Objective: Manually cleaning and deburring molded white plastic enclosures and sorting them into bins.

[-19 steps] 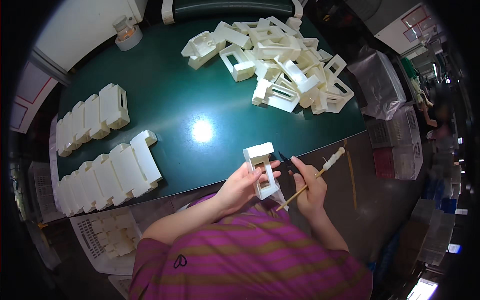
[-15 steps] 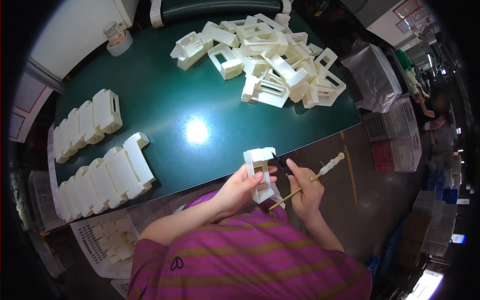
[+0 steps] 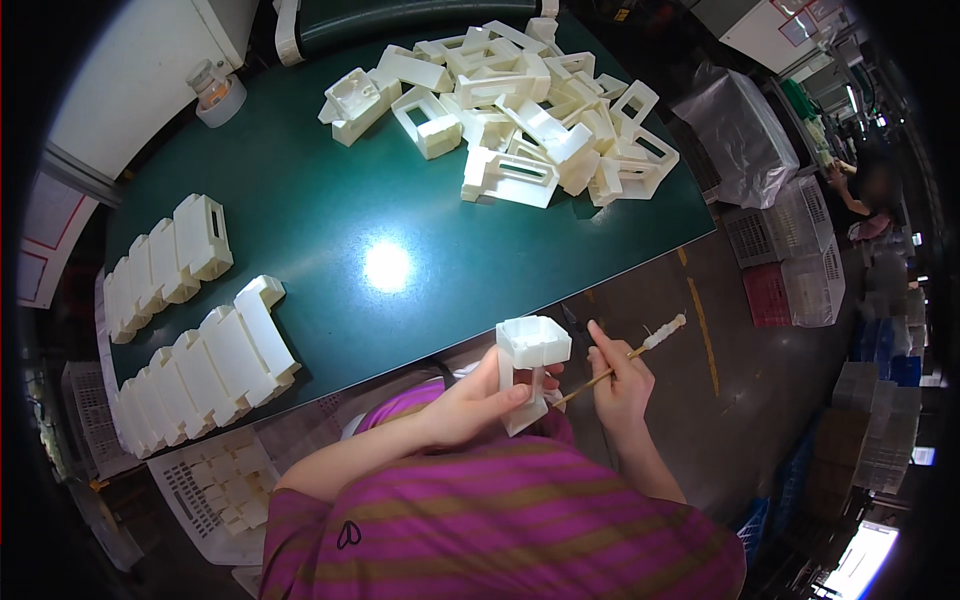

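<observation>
My left hand point(image 3: 476, 404) is closed around a white plastic housing point(image 3: 535, 345) just off the table's front edge. The housing's boxy end is up and tilted toward me, with its open frame below in my fingers. To the right, my right hand point(image 3: 623, 388) grips a thin wooden stick point(image 3: 650, 341) whose far end is wrapped in white material. The same hand also holds a small dark tool with a pointed tip point(image 3: 573, 318), which looks like a knife. Its tip is apart from the housing, and my fingers partly hide its handle.
A heap of similar white housings point(image 3: 530, 110) lies at the back of the green table point(image 3: 330, 215). Two rows of housings point(image 3: 205, 370) stand at the left. A crate point(image 3: 190, 500) of parts is below. A small jar point(image 3: 212, 92) sits back left; crates point(image 3: 785, 240) stand right.
The housing has turned in my left hand, so its boxy end now tips toward me. The tool in my right hand has moved right, off the housing. My view has shifted slightly.
</observation>
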Demonstrator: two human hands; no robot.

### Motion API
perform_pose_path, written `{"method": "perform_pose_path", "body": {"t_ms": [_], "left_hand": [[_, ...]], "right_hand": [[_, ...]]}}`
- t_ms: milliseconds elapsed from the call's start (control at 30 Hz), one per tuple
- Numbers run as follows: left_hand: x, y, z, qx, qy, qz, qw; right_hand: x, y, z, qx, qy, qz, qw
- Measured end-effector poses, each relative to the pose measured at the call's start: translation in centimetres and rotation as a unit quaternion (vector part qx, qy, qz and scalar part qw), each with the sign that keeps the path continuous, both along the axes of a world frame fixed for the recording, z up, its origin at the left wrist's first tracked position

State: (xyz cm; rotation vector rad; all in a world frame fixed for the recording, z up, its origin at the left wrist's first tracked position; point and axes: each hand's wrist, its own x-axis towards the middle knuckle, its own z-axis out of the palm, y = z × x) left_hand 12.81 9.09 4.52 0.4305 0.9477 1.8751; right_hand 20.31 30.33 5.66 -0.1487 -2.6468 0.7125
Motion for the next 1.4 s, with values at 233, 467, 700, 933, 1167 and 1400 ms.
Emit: {"method": "perform_pose_path", "body": {"t_ms": [233, 467, 700, 933, 1167, 1400], "left_hand": [[-2.8, -1.4, 0.0, 0.049, -0.115, 0.026, 0.992], [-5.6, -4.1, 0.1, 0.132, -0.221, 0.122, 0.958], [-6.6, -6.3, -0.9, 0.157, -0.240, 0.184, 0.940], [-5.8, -6.3, -1.5, 0.079, -0.171, 0.247, 0.951], [-5.6, -6.4, -2.0, 0.101, -0.089, 0.212, 0.968], [-5.5, -6.4, -2.1, 0.105, -0.117, 0.223, 0.962]], "right_hand": [[-1.5, 1.5, 0.4, -0.477, 0.078, 0.056, 0.874], [-7.9, -3.0, 0.6, -0.501, 0.093, 0.060, 0.858], [-11.5, -7.5, -0.4, -0.492, 0.073, 0.196, 0.845], [-12.9, -9.8, -0.1, -0.412, 0.080, 0.231, 0.878], [-14.1, -8.5, -1.4, -0.418, -0.055, 0.106, 0.901], [-12.0, -10.5, 0.3, -0.424, 0.053, 0.184, 0.885]]}}
